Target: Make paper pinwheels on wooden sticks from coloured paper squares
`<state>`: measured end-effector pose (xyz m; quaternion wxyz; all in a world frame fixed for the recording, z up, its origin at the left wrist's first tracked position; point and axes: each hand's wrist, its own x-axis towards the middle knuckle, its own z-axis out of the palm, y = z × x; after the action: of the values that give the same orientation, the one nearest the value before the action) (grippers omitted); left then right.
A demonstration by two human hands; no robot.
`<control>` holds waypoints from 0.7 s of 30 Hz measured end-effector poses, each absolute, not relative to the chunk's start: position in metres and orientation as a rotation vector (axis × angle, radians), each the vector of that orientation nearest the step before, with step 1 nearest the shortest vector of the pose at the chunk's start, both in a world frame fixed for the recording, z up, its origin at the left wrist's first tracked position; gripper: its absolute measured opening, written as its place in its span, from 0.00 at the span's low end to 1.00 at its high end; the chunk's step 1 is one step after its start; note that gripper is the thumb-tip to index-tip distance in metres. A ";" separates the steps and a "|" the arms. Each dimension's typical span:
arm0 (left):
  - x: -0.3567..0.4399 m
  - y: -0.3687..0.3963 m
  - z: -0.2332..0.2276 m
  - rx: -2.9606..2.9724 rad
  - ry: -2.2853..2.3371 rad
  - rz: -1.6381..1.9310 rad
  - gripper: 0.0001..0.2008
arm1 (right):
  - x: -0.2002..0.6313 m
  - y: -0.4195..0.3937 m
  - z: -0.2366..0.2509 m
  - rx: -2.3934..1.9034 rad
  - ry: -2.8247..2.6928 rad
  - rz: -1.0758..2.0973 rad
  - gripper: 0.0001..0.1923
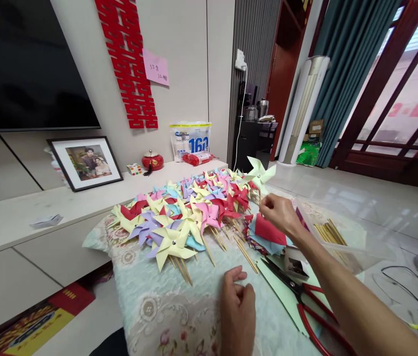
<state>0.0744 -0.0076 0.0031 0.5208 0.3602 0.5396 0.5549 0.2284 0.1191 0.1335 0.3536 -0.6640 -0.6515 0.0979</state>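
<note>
My right hand (281, 213) is closed around the stick of a pale green pinwheel (259, 175), holding it up at the far right of the table. My left hand (237, 309) rests on the tablecloth near the front, loosely curled with a gap between its fingers and nothing in it. Many finished pinwheels (174, 243) in yellow, red, pink, purple and blue lie heaped to the left. Below my right hand is a stack of coloured paper squares (269, 230). Several loose wooden sticks (245, 254) lie between my hands.
Red-handled scissors (298, 290) lie on green paper sheets (281, 296), beside a small white box (296, 262). A clear plastic bin (370, 249) with wooden sticks (330, 232) stands at the right. A white cabinet (12, 225) with a framed photo (114, 184) runs along the wall.
</note>
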 end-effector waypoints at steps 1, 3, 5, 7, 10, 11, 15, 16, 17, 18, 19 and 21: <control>0.076 -0.008 0.001 0.933 1.317 1.301 0.14 | 0.234 0.134 0.136 -1.756 -1.690 0.239 0.07; 0.079 -0.008 -0.001 1.026 1.354 1.264 0.13 | 0.244 0.159 0.135 -1.820 -1.704 0.245 0.06; 0.081 -0.007 -0.002 1.063 1.388 1.249 0.13 | 0.251 0.180 0.127 -1.870 -1.726 0.277 0.11; 0.083 -0.006 -0.004 1.066 1.429 1.258 0.13 | 0.257 0.195 0.116 -1.903 -1.739 0.308 0.15; 0.086 -0.004 -0.007 1.035 1.434 1.294 0.12 | 0.262 0.211 0.098 -1.935 -1.744 0.344 0.16; 0.087 -0.004 -0.009 1.011 1.423 1.305 0.12 | 0.263 0.215 0.092 -1.941 -1.745 0.353 0.17; 0.088 -0.002 -0.015 0.973 1.415 1.281 0.13 | 0.268 0.225 0.075 -1.960 -1.757 0.394 0.17; 0.088 -0.002 -0.017 0.978 1.418 1.274 0.13 | 0.269 0.226 0.071 -1.966 -1.762 0.405 0.17; 0.088 -0.002 -0.017 0.981 1.419 1.274 0.13 | 0.270 0.227 0.068 -1.973 -1.766 0.415 0.17; 0.088 -0.002 -0.018 0.974 1.419 1.280 0.13 | 0.271 0.228 0.065 -1.981 -1.770 0.426 0.17; 0.088 -0.002 -0.018 0.960 1.415 1.291 0.13 | 0.273 0.229 0.063 -1.990 -1.774 0.434 0.17; 0.089 -0.001 -0.018 0.927 1.406 1.301 0.13 | 0.275 0.232 0.059 -2.004 -1.783 0.448 0.17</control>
<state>0.0891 -0.0014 -0.0175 0.4855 0.3810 0.5775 0.5344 0.2752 0.2319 0.0591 0.2097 -0.7206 -0.6410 0.1610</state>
